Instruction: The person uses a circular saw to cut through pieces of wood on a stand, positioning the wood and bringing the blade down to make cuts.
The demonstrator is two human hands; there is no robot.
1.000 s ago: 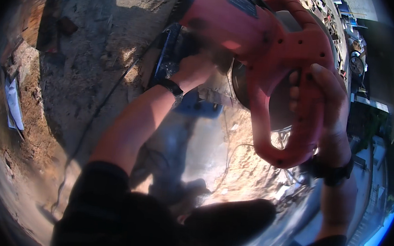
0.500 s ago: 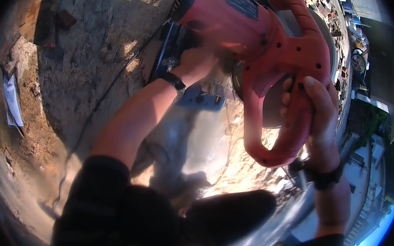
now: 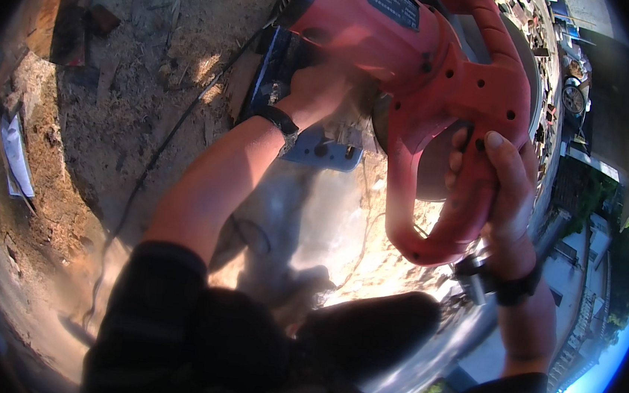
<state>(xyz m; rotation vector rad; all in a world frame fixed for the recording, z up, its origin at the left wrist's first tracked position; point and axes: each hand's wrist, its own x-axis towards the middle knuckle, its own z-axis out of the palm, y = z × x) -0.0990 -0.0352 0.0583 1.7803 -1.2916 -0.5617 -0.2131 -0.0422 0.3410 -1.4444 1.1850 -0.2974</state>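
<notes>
A large red mitre saw (image 3: 451, 89) fills the upper middle, its motor housing reaching to the left and part of a round blade showing behind its loop handle. My right hand (image 3: 512, 180) is wrapped around the right side of that handle, thumb on top and fingertips curling through the opening. Beneath the motor, my left hand (image 3: 317, 92) reaches into shadow beside a dark fence-like edge (image 3: 264, 72) of the saw. Its fingers are hidden there, so what they touch cannot be seen. The saw's blue base (image 3: 325, 155) shows just below my left wrist.
A black cord (image 3: 154, 160) runs down the dusty ground to the left. Wood scraps (image 3: 104, 21) lie at the upper left, a white sheet (image 3: 17, 157) below them. More offcuts (image 3: 545, 37) are scattered beyond the saw. My knee (image 3: 377, 337) is close underneath.
The view has shifted very slightly. My right hand keeps its hold on the saw handle, and my left hand stays under the motor.
</notes>
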